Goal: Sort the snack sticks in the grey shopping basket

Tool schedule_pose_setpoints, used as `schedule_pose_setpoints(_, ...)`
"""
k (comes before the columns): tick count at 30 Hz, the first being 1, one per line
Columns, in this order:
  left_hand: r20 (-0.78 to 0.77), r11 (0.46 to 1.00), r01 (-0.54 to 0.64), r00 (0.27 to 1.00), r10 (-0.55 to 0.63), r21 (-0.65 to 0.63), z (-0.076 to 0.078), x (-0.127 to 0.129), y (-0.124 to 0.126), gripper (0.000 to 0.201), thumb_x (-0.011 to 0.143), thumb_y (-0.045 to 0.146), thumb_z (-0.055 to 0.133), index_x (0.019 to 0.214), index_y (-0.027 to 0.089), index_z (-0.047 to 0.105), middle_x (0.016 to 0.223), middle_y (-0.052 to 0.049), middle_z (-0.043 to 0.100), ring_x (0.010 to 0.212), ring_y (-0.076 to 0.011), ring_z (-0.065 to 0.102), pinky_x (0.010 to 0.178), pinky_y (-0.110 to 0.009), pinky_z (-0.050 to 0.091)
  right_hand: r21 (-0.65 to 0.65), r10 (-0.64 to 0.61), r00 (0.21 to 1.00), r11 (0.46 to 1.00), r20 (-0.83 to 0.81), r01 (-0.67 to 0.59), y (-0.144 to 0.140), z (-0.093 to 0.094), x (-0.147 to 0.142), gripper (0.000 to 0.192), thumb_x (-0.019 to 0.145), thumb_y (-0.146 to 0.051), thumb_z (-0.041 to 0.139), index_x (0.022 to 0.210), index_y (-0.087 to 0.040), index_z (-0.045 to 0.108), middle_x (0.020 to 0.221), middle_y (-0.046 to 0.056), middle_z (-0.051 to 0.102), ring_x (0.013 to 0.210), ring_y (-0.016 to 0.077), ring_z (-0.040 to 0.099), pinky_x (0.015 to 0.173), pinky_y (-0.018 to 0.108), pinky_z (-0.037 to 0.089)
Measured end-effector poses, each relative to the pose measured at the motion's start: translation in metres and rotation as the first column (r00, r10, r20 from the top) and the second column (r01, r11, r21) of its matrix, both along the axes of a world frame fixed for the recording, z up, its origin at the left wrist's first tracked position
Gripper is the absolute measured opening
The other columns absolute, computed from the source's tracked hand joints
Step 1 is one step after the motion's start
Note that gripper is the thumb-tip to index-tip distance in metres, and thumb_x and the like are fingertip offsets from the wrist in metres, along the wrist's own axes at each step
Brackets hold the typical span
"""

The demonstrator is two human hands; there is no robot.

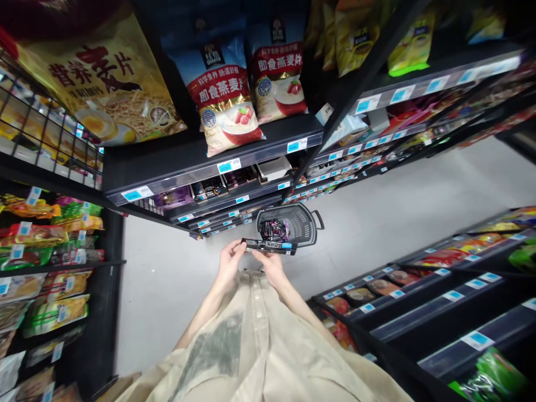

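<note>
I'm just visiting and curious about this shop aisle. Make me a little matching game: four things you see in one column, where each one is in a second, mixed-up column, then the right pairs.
Things
1. dark flat packet
2. grey basket
3. oat bags
4. big yellow cereal bag

Places
A. standing on the dark shelf, red and blue fronts
B. on the floor, past the hands
C. upper left, beside a wire rack
D. held between the left hand and right hand

Pairs: 1-D, 2-B, 3-A, 4-C
</note>
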State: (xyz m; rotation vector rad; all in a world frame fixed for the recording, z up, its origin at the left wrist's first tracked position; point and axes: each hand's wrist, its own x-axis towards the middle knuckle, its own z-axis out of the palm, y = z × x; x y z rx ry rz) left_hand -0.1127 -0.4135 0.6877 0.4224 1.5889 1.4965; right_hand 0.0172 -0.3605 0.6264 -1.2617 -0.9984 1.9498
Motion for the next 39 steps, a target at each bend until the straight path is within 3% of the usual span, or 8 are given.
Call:
schedule_pose_setpoints(8,-0.118,0.997,-0.072,0.991,0.070,-0.008,-0.005,0.002,0.000,0.037,0.071,0.047,0.084,0.086,0.014,0.076,0.086,-0.007,0.075,0.077,-0.0164,0.065,0.076,-0.028,0.050,0.011,0.038,0.995,0.999,-0.090,-0.037,0.003,0.014,0.003,0.032,0.063,-0.042,0.090,0.084,-0.022,0.077,0.092,0.005,0.079,0.099,0.0291,0.069,0.095,0.042,0.052)
schedule_pose_setpoints(17,-0.228,0.999,-0.032,0.973,0.028,-0.014,-0.007,0.018,-0.001,0.035,0.075,0.048,0.081,0.085,0.015,0.073,0.069,-0.002,0.067,0.064,-0.0127,0.056,0.064,-0.025,0.046,-0.018,0.026,0.976,0.999,-0.218,-0.031,0.003,0.012,0.008,0.032,0.061,-0.039,0.093,0.083,-0.025,0.075,0.085,0.003,0.077,0.088,0.0260,0.069,0.089,0.041,0.054)
schedule_pose_setpoints(22,-0.203,0.999,-0.027,0.979,0.018,-0.044,-0.014,0.034,0.005,0.036,0.073,0.049,0.081,0.081,0.017,0.070,0.067,0.000,0.062,0.062,-0.0118,0.054,0.062,-0.024,0.044,-0.034,0.027,0.982,0.999,-0.189,-0.034,0.006,0.014,0.027,0.050,0.060,-0.040,0.093,0.105,-0.025,0.076,0.097,0.005,0.079,0.098,0.0284,0.071,0.098,0.044,0.052)
schedule_pose_setpoints(27,-0.149,1.000,0.009,0.989,-0.011,-0.016,-0.014,0.060,0.011,0.038,0.072,0.050,0.082,0.089,0.017,0.071,0.080,-0.004,0.069,0.076,-0.0152,0.061,0.072,-0.026,0.047,-0.039,0.047,0.989,0.998,-0.142,-0.053,0.008,0.008,0.054,0.043,0.062,-0.042,0.091,0.097,-0.024,0.075,0.099,0.006,0.078,0.102,0.0288,0.071,0.099,0.043,0.051)
schedule_pose_setpoints(31,-0.110,0.998,0.005,0.994,-0.012,-0.063,-0.015,0.076,0.011,0.041,0.068,0.050,0.085,0.086,0.016,0.073,0.072,-0.002,0.066,0.068,-0.0143,0.057,0.065,-0.025,0.043,0.071,0.237,0.962,0.971,-0.136,-0.229,0.015,0.001,0.078,0.045,0.069,-0.037,0.088,0.110,-0.025,0.072,0.105,0.004,0.076,0.096,0.0241,0.069,0.097,0.040,0.052)
schedule_pose_setpoints(33,-0.034,0.996,-0.018,0.999,0.015,-0.091,-0.019,0.080,0.008,0.040,0.065,0.048,0.087,0.084,0.016,0.071,0.061,0.002,0.058,0.060,-0.0118,0.051,0.060,-0.024,0.038,0.133,0.378,0.914,0.923,-0.149,-0.361,0.022,-0.002,0.090,0.054,0.070,-0.032,0.089,0.120,-0.027,0.070,0.111,0.004,0.074,0.096,0.0235,0.069,0.097,0.040,0.053)
schedule_pose_setpoints(35,0.078,0.991,-0.036,0.996,0.047,-0.127,-0.023,0.085,0.005,0.038,0.063,0.045,0.088,0.082,0.017,0.070,0.058,0.004,0.053,0.057,-0.0105,0.047,0.057,-0.023,0.034,0.200,0.419,0.900,0.898,-0.117,-0.392,0.030,-0.004,0.102,0.054,0.072,-0.030,0.087,0.123,-0.029,0.070,0.116,0.005,0.072,0.106,0.0253,0.068,0.101,0.041,0.051)
schedule_pose_setpoints(39,0.187,0.983,0.012,0.982,0.023,-0.182,-0.034,0.100,-0.004,0.029,0.072,0.044,0.080,0.080,0.017,0.071,0.069,0.001,0.062,0.061,-0.0122,0.053,0.058,-0.023,0.039,0.343,0.433,0.898,0.858,-0.080,-0.383,0.039,-0.005,0.121,0.024,0.076,-0.032,0.086,0.098,-0.029,0.079,0.114,0.007,0.073,0.113,0.0301,0.066,0.107,0.046,0.048)
